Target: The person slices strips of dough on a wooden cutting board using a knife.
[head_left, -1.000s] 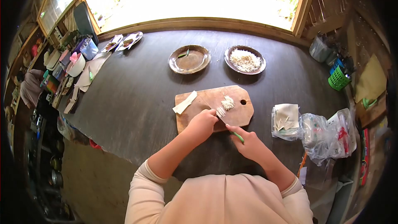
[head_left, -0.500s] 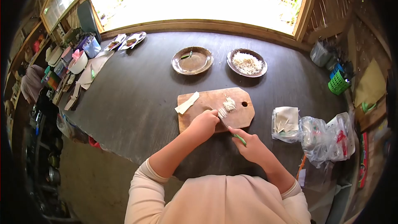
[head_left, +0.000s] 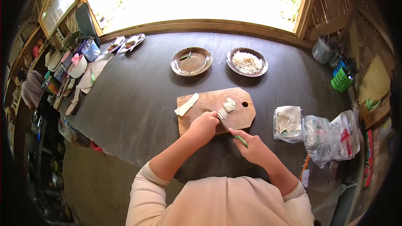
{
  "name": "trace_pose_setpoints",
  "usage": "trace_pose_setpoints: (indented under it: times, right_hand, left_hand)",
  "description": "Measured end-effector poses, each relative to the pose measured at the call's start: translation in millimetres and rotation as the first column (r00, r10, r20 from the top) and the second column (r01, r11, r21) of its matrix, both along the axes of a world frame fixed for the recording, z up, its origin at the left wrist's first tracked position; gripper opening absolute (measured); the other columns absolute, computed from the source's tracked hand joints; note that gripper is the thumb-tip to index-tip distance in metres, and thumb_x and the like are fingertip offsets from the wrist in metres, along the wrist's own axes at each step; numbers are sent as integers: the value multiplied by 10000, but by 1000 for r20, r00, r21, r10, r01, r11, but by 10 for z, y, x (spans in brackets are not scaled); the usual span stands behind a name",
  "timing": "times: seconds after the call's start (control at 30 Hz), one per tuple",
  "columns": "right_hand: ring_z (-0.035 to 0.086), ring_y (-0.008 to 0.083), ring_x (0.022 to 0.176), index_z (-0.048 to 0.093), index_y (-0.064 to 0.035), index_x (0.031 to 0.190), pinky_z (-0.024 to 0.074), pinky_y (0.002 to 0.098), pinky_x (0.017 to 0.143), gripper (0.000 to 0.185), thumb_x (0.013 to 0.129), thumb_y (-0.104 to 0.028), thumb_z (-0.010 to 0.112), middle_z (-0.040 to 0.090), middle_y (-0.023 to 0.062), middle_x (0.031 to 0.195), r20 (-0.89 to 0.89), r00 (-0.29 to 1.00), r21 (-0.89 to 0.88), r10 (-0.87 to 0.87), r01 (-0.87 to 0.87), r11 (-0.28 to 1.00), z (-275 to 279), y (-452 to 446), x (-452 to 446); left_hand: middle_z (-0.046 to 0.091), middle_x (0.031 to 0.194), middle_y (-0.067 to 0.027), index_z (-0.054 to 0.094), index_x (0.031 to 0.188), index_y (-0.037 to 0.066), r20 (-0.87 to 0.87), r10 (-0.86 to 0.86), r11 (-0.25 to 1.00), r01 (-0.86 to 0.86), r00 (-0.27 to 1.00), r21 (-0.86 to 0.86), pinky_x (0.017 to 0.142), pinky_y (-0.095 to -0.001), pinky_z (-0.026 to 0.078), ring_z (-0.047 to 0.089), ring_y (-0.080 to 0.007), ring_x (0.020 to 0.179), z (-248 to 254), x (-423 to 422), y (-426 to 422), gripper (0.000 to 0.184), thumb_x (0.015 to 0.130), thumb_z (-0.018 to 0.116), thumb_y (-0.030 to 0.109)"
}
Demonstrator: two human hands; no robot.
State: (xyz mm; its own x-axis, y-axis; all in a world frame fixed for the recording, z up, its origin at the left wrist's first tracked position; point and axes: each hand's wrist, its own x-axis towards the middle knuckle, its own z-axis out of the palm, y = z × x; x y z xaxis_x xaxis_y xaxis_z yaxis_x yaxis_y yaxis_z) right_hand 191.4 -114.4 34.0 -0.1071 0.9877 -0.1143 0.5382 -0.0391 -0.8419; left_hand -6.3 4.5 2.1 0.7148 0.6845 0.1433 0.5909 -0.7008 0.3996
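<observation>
A wooden cutting board (head_left: 192,100) with a hole at its right end lies on the dark table in front of me. My left hand (head_left: 204,124) is closed over the board, its fingertips pressing on a row of thin white strips (head_left: 222,114). In my right hand (head_left: 252,147) is a knife with a green handle (head_left: 240,140), its blade angled toward my left fingertips beside the strips. Just beyond them is a small heap of white shreds (head_left: 229,104). Two flat off-white pieces (head_left: 186,104) rest at the board's left end. What my left palm covers is hidden.
Behind the board stand a brown plate with green chillies (head_left: 184,56) and a brown plate heaped with white shreds (head_left: 247,62). Plastic-bagged off-white sheets (head_left: 289,118) and clear bags (head_left: 331,138) lie right. Tubs (head_left: 78,66) line the left edge; a green basket (head_left: 342,80) stands right.
The view has shifted slightly, moving the board and plates a little left in the picture. Both hands keep nearly the same places, and the knife is still beside the left fingertips.
</observation>
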Motion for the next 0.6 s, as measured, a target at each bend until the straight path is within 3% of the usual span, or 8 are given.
trace_pose_setpoints:
  times: [0.07, 0.13, 0.37, 0.43, 0.57, 0.6]
  right_hand:
    - [683, 394, 821, 562, -163, 1340, 530, 362, 732, 392, 949, -140, 567, 681, 233, 912, -1, 1000, -49, -5, 5, 999, 2, 4, -10]
    - [650, 439, 745, 555, -195, 1339, 524, 447, 665, 396, 945, -151, 577, 647, 264, 804, 0, 1000, 60, -10, 10, 998, -88, 18, -31]
    - [648, 435, 723, 561, -183, 1335, 525, 441, 657, 391, 946, -150, 581, 650, 259, 800, -64, 998, 281, 21, -3, 960, -237, 57, -10]
    - [653, 436, 770, 556, -178, 1340, 534, 436, 684, 393, 948, -151, 577, 670, 250, 871, -9, 1000, 58, 5, -5, 998, -84, -19, -10]
    - [660, 430, 814, 559, -175, 1338, 541, 429, 712, 391, 948, -150, 577, 685, 231, 944, -22, 1000, -22, -5, 5, 1000, -45, 13, -30]
    - [663, 426, 833, 560, -174, 1336, 542, 425, 723, 390, 948, -151, 579, 687, 225, 962, -27, 1000, 71, 1, 1, 997, -130, 49, -45]
  left_hand:
    - [611, 915, -114, 692, 810, 30, -25, 8, 1000, -8, 1000, 14, 836, -408, 510, 602, -322, 938, -10, 4, 2, 112, 731, 614, 14]
    - [612, 920, -112, 679, 789, 28, 23, 6, 1000, -6, 1000, 10, 836, -408, 512, 602, -321, 939, -36, 4, 1, 84, 737, 613, 19]
    - [615, 931, -109, 678, 794, 29, 5, 24, 1000, -24, 1000, 3, 840, -408, 511, 600, -325, 938, 2, 9, -6, 80, 742, 617, 21]
    - [616, 934, -106, 679, 799, 29, -19, 12, 1000, -12, 1000, 11, 842, -406, 512, 600, -327, 940, -11, 2, -8, 85, 743, 615, 17]
    - [617, 931, -109, 679, 796, 27, -19, 10, 1000, -10, 1000, 10, 843, -408, 511, 600, -330, 941, -32, -7, 1, 85, 742, 614, 13]
    - [616, 925, -110, 676, 791, 25, 15, 10, 1000, -10, 1000, 15, 840, -411, 512, 601, -330, 940, -66, -4, 16, 81, 741, 614, 14]
